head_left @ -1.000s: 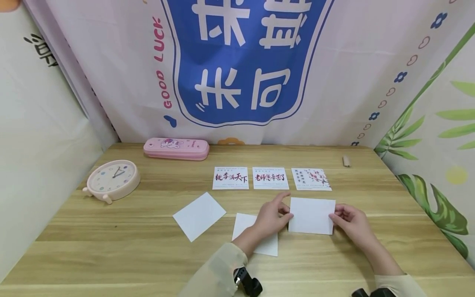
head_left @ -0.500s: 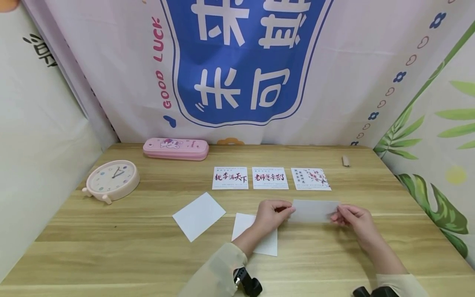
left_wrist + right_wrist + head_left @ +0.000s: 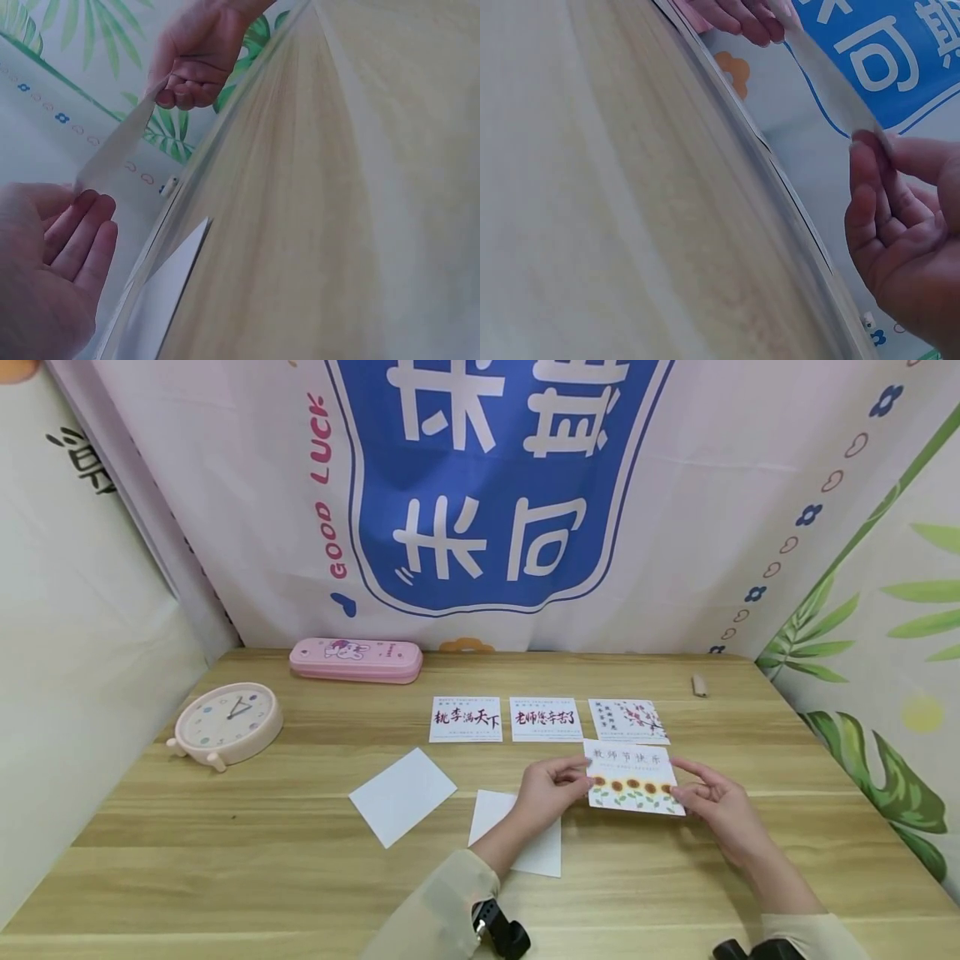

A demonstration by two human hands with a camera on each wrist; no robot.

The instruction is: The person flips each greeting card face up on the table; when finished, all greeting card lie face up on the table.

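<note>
Between both hands a greeting card (image 3: 632, 775) is held up over the table, its sunflower row and Chinese writing facing the head camera. My left hand (image 3: 549, 793) pinches its left edge between thumb and fingers, and my right hand (image 3: 716, 806) pinches the right edge. In the left wrist view the card (image 3: 120, 146) shows nearly edge-on, raised off the wood. Behind it lie a plum-blossom card (image 3: 628, 720), a card with red writing (image 3: 547, 720) and another red-lettered card (image 3: 466, 720) in a row. A blank white card (image 3: 542, 852) lies partly under my left forearm.
Another blank white card (image 3: 402, 797) lies slanted, left of the hands. A pink pencil case (image 3: 356, 661) stands at the back edge, a round alarm clock (image 3: 228, 722) at the left. A small beige object (image 3: 699, 685) is at the back right of the wooden table (image 3: 262, 877).
The card, blank side up a second ago, has been flipped over and lifted by both hands. Its printed sunflower side now shows. The other cards have stayed in place.
</note>
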